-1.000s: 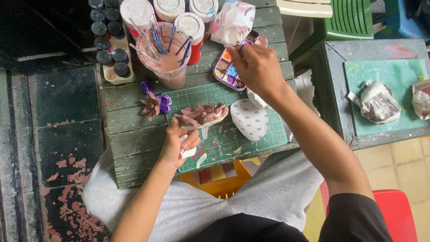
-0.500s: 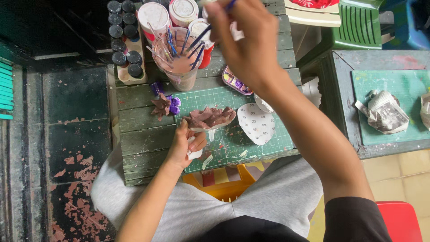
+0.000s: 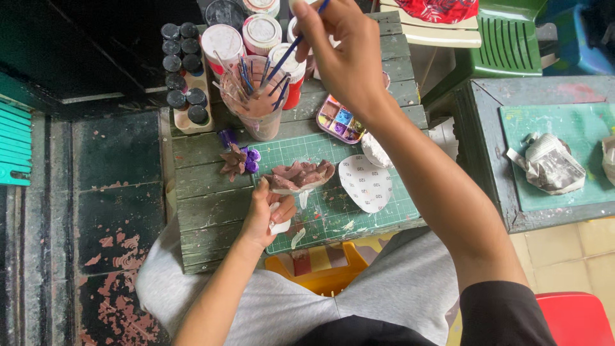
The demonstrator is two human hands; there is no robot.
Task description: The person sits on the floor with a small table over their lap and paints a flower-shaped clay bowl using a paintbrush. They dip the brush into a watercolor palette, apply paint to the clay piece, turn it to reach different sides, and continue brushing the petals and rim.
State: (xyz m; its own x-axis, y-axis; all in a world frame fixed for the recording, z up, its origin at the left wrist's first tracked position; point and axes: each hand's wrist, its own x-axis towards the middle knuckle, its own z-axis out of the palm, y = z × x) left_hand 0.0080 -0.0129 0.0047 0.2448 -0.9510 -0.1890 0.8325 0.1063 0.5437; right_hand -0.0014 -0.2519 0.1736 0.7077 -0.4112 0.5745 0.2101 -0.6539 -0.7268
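Note:
My left hand (image 3: pixel 266 214) holds a white handle under a brown clay leaf-shaped piece (image 3: pixel 298 176), which lies over the green cutting mat (image 3: pixel 333 211). My right hand (image 3: pixel 343 54) is raised over the back of the small wooden table (image 3: pixel 205 211), pinching a thin blue-handled paintbrush (image 3: pixel 291 48) whose tip dips into a clear cup (image 3: pixel 253 102) of murky water full of several brushes. A paint palette (image 3: pixel 339 120) with coloured wells sits just below that hand.
Small black-capped bottles (image 3: pixel 182 70) stand in a tray at back left, round paint tubs (image 3: pixel 246 32) behind the cup. A small brown and purple clay flower (image 3: pixel 237 160) and white paper discs (image 3: pixel 368 182) lie nearby. A second green table (image 3: pixel 557 160) holds crumpled newspaper.
My right hand rose from the palette with the brush and moved left toward the water cup. My left hand kept hold of the clay piece.

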